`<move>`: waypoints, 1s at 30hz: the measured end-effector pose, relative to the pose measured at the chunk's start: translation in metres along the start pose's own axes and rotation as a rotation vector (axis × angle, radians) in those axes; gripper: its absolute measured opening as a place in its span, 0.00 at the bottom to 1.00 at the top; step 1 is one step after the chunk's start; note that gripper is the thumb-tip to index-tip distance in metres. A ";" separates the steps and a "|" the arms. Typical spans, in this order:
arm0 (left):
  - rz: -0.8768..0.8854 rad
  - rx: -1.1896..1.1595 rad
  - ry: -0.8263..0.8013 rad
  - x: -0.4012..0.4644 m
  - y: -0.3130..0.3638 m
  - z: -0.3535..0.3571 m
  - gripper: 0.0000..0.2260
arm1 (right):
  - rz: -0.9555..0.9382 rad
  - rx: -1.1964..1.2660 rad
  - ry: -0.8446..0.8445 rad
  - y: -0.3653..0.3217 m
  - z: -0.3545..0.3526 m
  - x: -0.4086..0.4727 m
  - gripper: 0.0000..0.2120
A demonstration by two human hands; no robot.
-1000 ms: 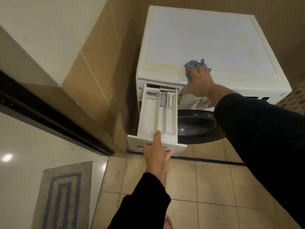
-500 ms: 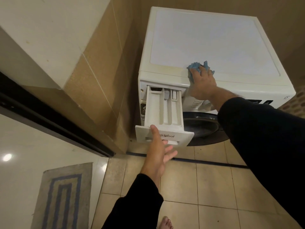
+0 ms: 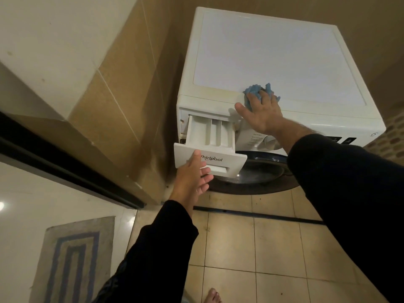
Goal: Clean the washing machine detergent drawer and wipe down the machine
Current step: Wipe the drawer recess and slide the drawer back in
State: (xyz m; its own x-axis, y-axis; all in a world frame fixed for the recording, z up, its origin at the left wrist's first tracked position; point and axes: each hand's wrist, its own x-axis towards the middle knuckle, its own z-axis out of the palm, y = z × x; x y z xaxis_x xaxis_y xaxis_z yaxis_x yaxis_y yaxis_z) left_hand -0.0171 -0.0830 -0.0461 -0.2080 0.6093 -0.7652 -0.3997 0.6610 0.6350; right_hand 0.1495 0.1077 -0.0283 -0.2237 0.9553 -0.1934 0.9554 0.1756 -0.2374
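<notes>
A white front-loading washing machine (image 3: 273, 53) stands against the tiled wall. Its detergent drawer (image 3: 209, 136) sticks partly out at the upper left of the front, with several empty compartments showing. My left hand (image 3: 193, 173) touches the drawer's front panel with straight fingers, thumb on the panel near the brand name. My right hand (image 3: 261, 112) lies at the front edge of the machine's top and presses a crumpled blue cloth (image 3: 254, 92) there; most of the cloth is hidden under my fingers.
A tiled wall corner (image 3: 122, 101) juts out just left of the machine. The dark round door (image 3: 253, 173) sits below the drawer. A grey mat with blue stripes (image 3: 72, 259) lies at lower left. My bare toes (image 3: 213, 295) show on the beige floor tiles.
The drawer has slid well back into the machine, with my left hand following it on the front panel. My right hand stays on the cloth at the top edge.
</notes>
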 end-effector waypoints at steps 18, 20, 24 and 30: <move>0.001 -0.370 0.058 0.069 0.061 0.062 0.27 | 0.030 -0.062 0.096 -0.004 0.011 -0.006 0.49; -0.007 -0.374 0.019 0.069 0.061 0.061 0.30 | 0.037 -0.057 0.101 -0.006 0.010 -0.008 0.50; -0.017 -0.374 -0.042 0.072 0.057 0.056 0.34 | 0.044 -0.085 0.077 -0.007 0.009 -0.008 0.44; -0.002 -0.476 -0.107 0.076 0.058 0.056 0.30 | 0.054 -0.101 0.062 -0.008 0.007 -0.009 0.42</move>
State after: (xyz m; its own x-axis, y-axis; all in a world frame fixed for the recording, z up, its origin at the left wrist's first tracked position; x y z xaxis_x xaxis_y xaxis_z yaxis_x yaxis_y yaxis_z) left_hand -0.0055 0.0258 -0.0616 -0.1242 0.6665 -0.7351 -0.7689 0.4036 0.4958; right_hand 0.1426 0.0958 -0.0318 -0.1621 0.9763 -0.1432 0.9810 0.1437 -0.1306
